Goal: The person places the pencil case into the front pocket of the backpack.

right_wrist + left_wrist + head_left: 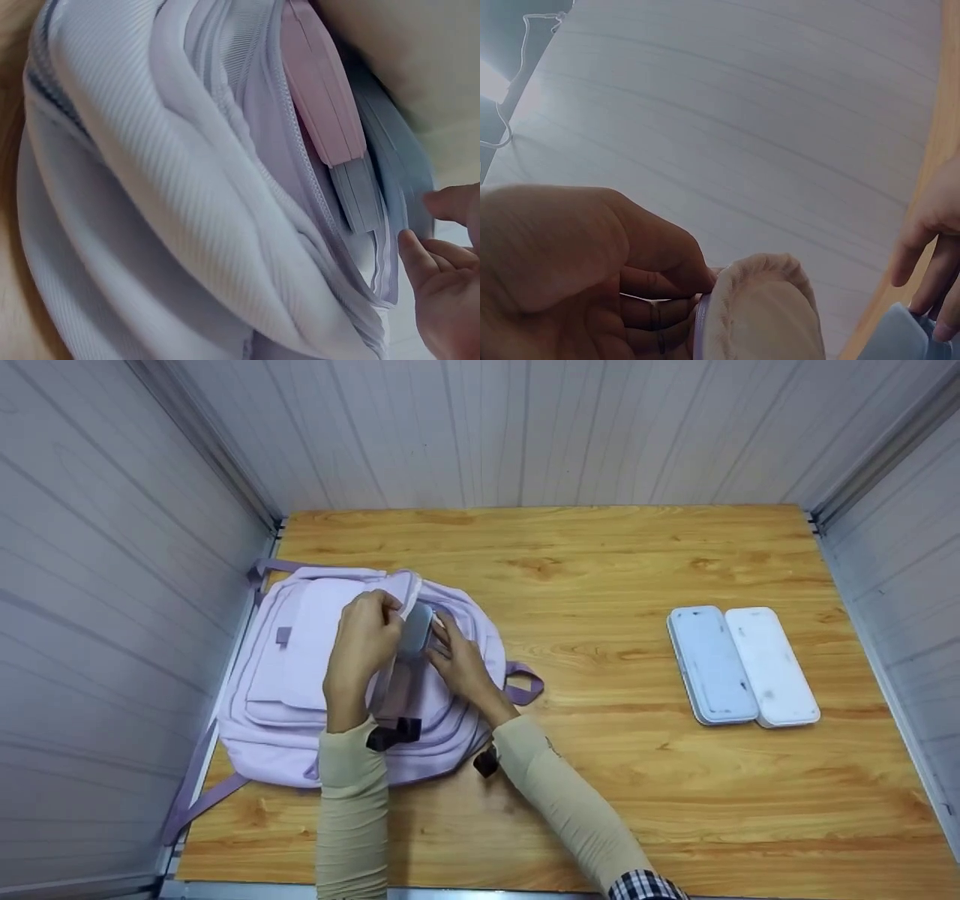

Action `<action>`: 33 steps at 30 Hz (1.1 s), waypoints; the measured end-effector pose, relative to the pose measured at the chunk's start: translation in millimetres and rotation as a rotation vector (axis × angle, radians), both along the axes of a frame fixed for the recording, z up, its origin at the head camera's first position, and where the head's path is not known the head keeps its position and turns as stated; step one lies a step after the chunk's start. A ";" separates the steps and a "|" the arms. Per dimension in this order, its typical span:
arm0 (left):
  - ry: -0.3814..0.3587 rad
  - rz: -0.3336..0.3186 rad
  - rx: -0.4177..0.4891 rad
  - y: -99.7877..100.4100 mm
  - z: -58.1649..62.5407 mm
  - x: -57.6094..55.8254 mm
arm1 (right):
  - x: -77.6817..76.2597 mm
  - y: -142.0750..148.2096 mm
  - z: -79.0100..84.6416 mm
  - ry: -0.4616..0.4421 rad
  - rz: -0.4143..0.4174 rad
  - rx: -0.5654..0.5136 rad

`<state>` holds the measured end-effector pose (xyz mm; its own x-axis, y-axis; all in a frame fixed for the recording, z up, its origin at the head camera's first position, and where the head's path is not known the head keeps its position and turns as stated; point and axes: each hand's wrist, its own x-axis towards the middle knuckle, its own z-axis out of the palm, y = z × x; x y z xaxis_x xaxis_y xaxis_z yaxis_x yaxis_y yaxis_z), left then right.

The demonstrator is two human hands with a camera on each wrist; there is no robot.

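Note:
A lilac backpack point(289, 671) lies on the table with a front pocket unzipped. My left hand point(362, 641) pinches the pocket's edge and holds it up; the left wrist view shows the pale lining point(769, 322) beside the fingers. With the thumb and fingers of my right hand point(465, 666) I grip the end of a blue case point(415, 631), partly inside the pocket. Its far end is hidden. In the right wrist view, a pink case point(324, 90) and a grey-blue case point(356, 196) sit in the pocket beside the held one.
Toward the right of the wooden table point(600, 780) lie a light blue case point(712, 664) and a white case point(772, 667), side by side. Purple straps point(214, 802) trail off the backpack's left side. Panel walls point(480, 435) stand at the back and both sides.

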<state>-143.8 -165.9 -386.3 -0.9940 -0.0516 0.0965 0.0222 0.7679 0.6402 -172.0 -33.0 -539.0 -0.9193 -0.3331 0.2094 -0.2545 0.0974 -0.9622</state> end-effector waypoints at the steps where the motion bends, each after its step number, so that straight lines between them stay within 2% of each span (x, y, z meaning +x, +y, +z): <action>1: 0.001 0.002 0.002 0.1 0.3 -0.1 | -0.2 0.2 0.6 0.003 0.002 0.015; 4: 0.002 0.001 0.001 0.7 0.2 -0.5 | -0.6 1.4 0.5 0.021 0.001 0.069; 10: -0.004 0.000 -0.003 0.7 -2.2 -0.5 | 0.0 0.6 0.3 0.035 0.027 0.097; 20: -0.017 -0.010 0.005 -0.3 -4.5 1.7 | -0.2 -4.4 3.4 -0.063 0.051 0.104; 26: -0.020 -0.007 0.005 -1.0 -4.0 2.9 | -0.6 -7.0 4.0 -0.080 0.061 0.109; 29: -0.010 -0.003 0.001 -1.6 -3.0 1.8 | 3.7 -3.7 20.1 -0.091 0.066 0.093; 33: 0.001 0.002 -0.006 -2.3 -2.9 0.4 | 7.3 5.1 36.9 -0.144 0.106 -0.012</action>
<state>-143.4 -168.2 -389.1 -0.9938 -0.0534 0.0974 0.0209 0.7714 0.6360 -164.7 -27.8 -502.1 -0.9001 -0.4278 0.0822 -0.1217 0.0658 -0.9904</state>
